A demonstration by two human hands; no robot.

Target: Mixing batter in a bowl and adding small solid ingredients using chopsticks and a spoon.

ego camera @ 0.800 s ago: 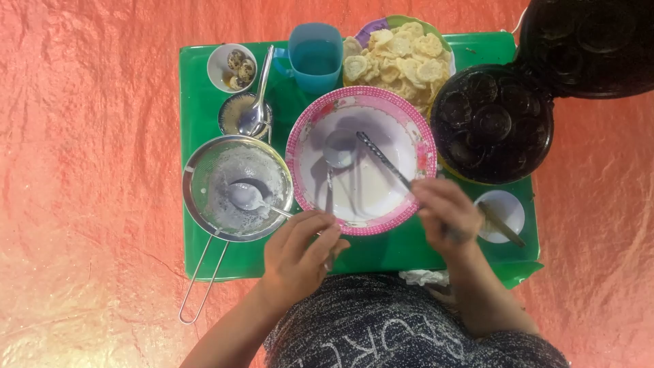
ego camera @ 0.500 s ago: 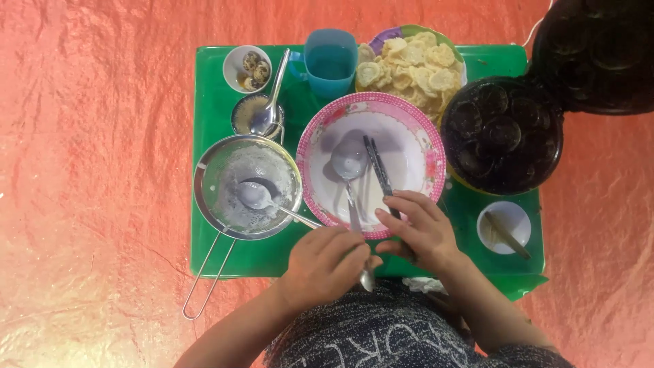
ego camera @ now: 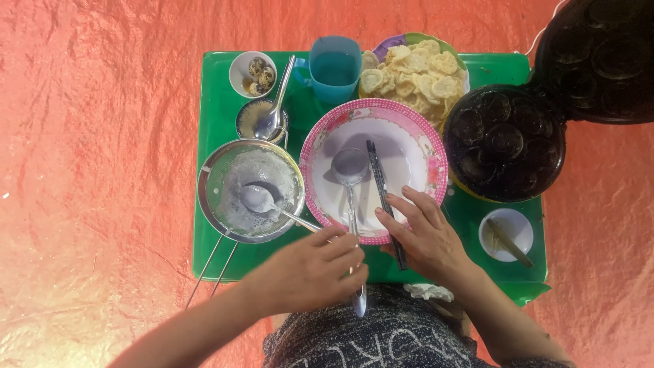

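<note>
A pink-rimmed white bowl (ego camera: 315,140) with a thin white batter film sits at the middle of a green tray (ego camera: 216,102). A metal ladle (ego camera: 349,165) lies in it, handle pointing toward me. My left hand (ego camera: 306,272) is closed over that handle at the near rim. Dark chopsticks (ego camera: 377,178) lie across the bowl. My right hand (ego camera: 424,237) lies over their near end, fingers on the bowl's rim. A metal sieve (ego camera: 225,197) with white residue and a spoon (ego camera: 257,199) sits left of the bowl.
A black moulded pan (ego camera: 504,140) with its lid (ego camera: 599,54) raised is at the right. Behind the bowl are a blue cup (ego camera: 335,65), a plate of pale crackers (ego camera: 415,75), speckled eggs in a small bowl (ego camera: 252,71) and a small metal bowl (ego camera: 262,121). A white dish (ego camera: 505,235) is near right.
My right hand has brought the chopsticks down to lie across the bowl. My left hand has moved right onto the ladle handle. The view has shifted slightly.
</note>
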